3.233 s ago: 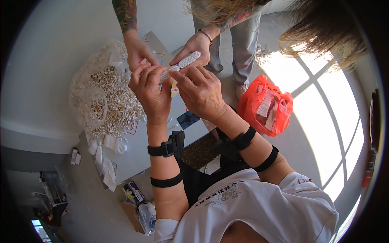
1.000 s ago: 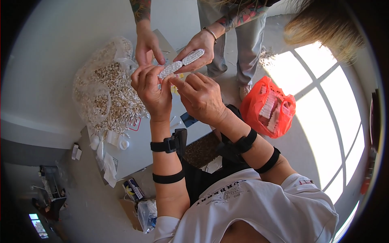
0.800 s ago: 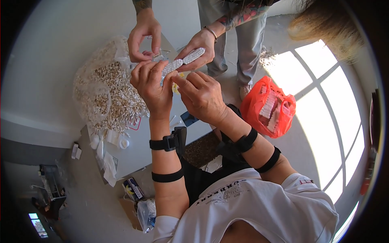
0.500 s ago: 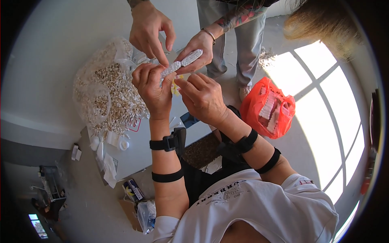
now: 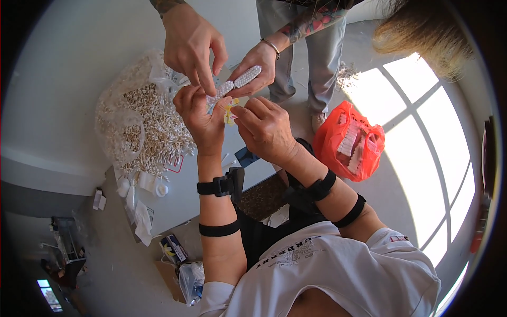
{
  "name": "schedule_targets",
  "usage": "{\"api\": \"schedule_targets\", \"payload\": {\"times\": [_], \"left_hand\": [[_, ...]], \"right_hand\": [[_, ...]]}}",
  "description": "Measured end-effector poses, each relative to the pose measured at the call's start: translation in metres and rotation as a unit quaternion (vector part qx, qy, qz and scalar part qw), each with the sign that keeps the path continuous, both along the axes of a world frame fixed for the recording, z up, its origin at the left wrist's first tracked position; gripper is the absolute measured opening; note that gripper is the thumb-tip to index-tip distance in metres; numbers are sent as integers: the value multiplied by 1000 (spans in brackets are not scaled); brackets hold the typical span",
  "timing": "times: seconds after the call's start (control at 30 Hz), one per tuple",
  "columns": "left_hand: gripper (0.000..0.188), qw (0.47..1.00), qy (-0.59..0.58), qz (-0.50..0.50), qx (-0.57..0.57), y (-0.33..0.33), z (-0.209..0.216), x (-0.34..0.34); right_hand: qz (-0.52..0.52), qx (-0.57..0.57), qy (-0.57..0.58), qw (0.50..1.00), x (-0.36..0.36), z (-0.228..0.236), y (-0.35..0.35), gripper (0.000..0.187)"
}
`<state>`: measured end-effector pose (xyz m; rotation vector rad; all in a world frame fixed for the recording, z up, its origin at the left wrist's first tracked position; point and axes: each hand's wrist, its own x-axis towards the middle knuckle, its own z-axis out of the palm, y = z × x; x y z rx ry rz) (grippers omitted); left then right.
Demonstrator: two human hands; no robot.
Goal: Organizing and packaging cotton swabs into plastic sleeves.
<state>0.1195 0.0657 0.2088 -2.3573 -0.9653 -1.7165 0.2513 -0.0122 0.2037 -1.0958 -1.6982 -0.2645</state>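
My left hand [image 5: 199, 117] is closed around the near end of a pack of cotton swabs [image 5: 225, 89], whose white tips face up in tight rows. Beside it, my right hand [image 5: 264, 126] has curled fingers with the thumb pressed to them; whatever they pinch is hidden. A yellow-printed wrapper or card [image 5: 230, 114] shows between my two hands. Across from me, a co-worker's hand [image 5: 264, 63] supports a second row of cotton swabs [image 5: 247, 76], end to end with mine. The co-worker's other hand [image 5: 194, 50] points its fingers down onto the pack by my left fingers.
A big clear bag [image 5: 113, 100] of loose cotton swabs [image 5: 153, 119] spills onto the white table [image 5: 179, 206]. On the floor at right stands a red plastic bag [image 5: 346, 140] with packed swabs inside. A cardboard box [image 5: 170, 277] sits below the table's near edge.
The co-worker's free hand has come lower and closer to the pack. The swab packs have shifted slightly left and down. My hands have barely moved.
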Motion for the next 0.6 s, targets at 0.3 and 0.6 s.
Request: {"api": "schedule_targets", "payload": {"times": [0.3, 0.6], "left_hand": [[24, 1000, -7, -8, -11, 3, -9, -5], [22, 999, -1, -7, -35, 2, -13, -12]], "right_hand": [[4, -3, 0, 1000, -1, -1, -1, 25], [12, 5, -7, 1000, -1, 1, 1, 23]]}}
